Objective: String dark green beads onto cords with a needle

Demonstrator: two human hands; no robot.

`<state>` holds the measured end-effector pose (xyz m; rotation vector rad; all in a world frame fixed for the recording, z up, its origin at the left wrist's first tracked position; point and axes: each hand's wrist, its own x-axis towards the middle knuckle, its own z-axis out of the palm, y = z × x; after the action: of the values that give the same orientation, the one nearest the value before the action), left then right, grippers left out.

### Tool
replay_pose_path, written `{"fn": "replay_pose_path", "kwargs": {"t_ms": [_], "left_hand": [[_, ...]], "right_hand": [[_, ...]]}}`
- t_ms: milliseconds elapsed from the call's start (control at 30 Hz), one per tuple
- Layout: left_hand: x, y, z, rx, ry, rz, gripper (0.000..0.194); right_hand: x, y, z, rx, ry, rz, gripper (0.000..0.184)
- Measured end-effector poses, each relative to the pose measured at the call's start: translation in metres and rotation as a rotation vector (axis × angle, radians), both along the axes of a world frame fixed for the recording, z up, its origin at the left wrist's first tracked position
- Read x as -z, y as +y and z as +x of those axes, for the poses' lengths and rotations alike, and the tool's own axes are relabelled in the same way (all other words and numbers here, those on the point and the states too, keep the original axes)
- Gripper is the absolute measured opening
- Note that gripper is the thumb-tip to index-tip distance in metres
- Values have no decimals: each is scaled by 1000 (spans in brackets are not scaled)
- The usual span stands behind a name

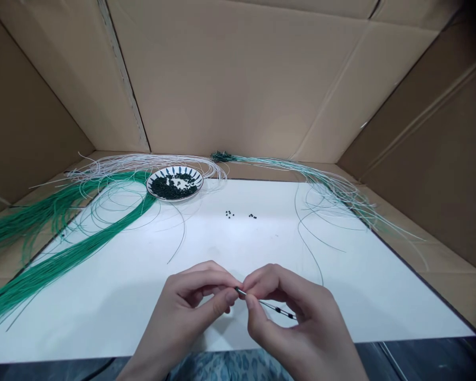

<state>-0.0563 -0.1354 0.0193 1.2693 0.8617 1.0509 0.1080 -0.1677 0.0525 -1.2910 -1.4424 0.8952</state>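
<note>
The short wire (266,303), strung with black beads (280,310), sits low and central in the frame, above the white board (353,296). The left hand (178,315) and right hand (297,317) are both closed in fingertip pinches at the wire's upper-left end, their fingertips almost touching. This close double pinch appears to steady that end, while the rest of the wire projects free toward lower right. Bead count on the wire is hard to tell. Upper left of centre, a patterned plate (196,182) heaped with dark beads (170,188) stands at the board's far edge; small loose clusters of beads (229,214) lie nearer. Green wire bundles (59,259) sweep off left and pale wires (321,185) right, seemingly kept clear of the hands. Cardboard box walls (238,79) enclose the setup.
</note>
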Motion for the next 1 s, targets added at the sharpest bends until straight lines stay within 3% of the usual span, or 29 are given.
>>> {"fn": "replay_pose_path", "kwargs": {"t_ms": [200, 467, 1000], "left_hand": [[-4, -3, -4, 13, 16, 7, 9], [-15, -7, -5, 42, -25, -105, 9], [-15, -6, -8, 99, -50, -117, 10]], "right_hand": [[-7, -3, -1, -22, -53, -11, 14], [-14, -6, -5, -7, -33, -117, 13], [-20, -7, -8, -61, -70, -132, 12]]}}
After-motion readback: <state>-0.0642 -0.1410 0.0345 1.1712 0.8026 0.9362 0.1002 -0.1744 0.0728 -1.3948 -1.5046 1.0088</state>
